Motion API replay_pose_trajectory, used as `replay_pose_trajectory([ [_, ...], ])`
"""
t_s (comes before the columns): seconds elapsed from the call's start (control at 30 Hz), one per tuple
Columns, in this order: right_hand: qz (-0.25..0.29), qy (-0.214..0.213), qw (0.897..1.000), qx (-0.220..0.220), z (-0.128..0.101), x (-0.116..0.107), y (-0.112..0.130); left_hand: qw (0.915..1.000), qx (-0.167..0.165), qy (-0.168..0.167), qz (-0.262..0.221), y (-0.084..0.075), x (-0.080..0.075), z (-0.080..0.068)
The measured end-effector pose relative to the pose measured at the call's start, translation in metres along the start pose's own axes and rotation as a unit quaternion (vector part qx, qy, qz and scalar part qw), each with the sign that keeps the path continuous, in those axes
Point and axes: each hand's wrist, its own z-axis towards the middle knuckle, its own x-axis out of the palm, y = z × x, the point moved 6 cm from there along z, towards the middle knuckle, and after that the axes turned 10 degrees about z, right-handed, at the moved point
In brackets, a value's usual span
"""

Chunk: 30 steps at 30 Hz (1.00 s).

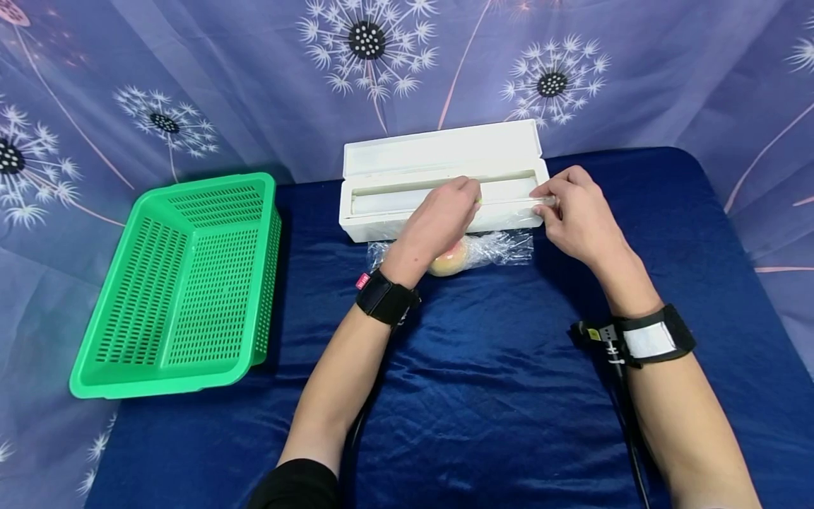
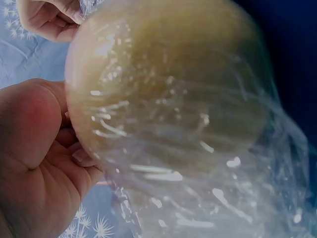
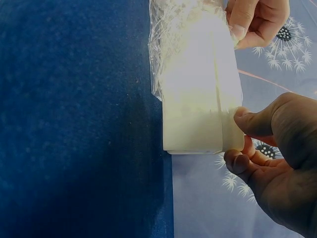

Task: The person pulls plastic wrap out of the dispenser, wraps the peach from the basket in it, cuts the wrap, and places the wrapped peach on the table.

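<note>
A white cling film box (image 1: 439, 219) stands with its lid raised, a pale film roll (image 1: 388, 201) inside. Over its front edge, the left hand (image 1: 441, 215) has curled fingers and pinches a small yellow-green slider (image 1: 479, 201), mostly hidden. At the box's right end, the right hand (image 1: 575, 212) grips the front rim between thumb and fingers; the right wrist view shows its thumb (image 3: 250, 121) against that end. Below the left hand lies a round yellowish-red fruit (image 1: 449, 260) in clear cling film (image 1: 502, 249). It looms large in the left wrist view, film creased over it.
A green plastic basket (image 1: 257, 353) with slotted walls stands to the left. Dark blue cloth (image 1: 483, 396) covers the table. Behind hangs a dandelion-print curtain (image 1: 254, 78). Black cables (image 1: 626, 424) run from the wrist straps along the forearms.
</note>
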Motion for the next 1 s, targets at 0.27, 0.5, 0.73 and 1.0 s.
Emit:
replay_pose_trajectory([
  [0.27,-0.004,0.002,1.000,0.007,0.000,0.000,-0.001,1.0000,0.001,0.007,0.002,-0.004,0.002,0.004],
  [0.5,-0.004,0.003,1.000,0.007,0.000,0.000,-0.001,0.9999,0.003,0.016,0.002,-0.008,0.003,0.008],
  [0.73,-0.002,0.004,1.000,0.006,0.000,-0.001,0.001,0.9994,0.005,0.027,0.020,-0.013,0.005,0.014],
  [1.0,-0.006,0.002,1.000,0.004,-0.001,-0.001,0.000,0.9986,0.010,0.031,0.041,-0.020,0.007,0.021],
])
